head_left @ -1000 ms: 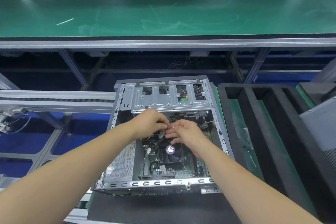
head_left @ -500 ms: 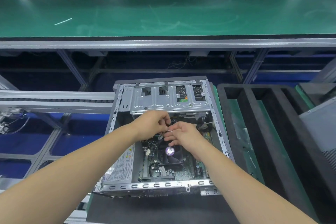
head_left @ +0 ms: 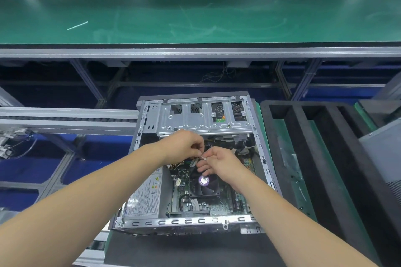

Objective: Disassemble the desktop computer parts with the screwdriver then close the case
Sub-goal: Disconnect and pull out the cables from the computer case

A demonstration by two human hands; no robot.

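Pinching a small white piece (head_left: pixel 202 157) between both hands (head_left: pixel 184 147), you risk dropping it onto the fan (head_left: pixel 204 184) below.

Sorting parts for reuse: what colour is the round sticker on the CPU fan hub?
Purple with a silvery centre, on the fan hub sticker, head view.
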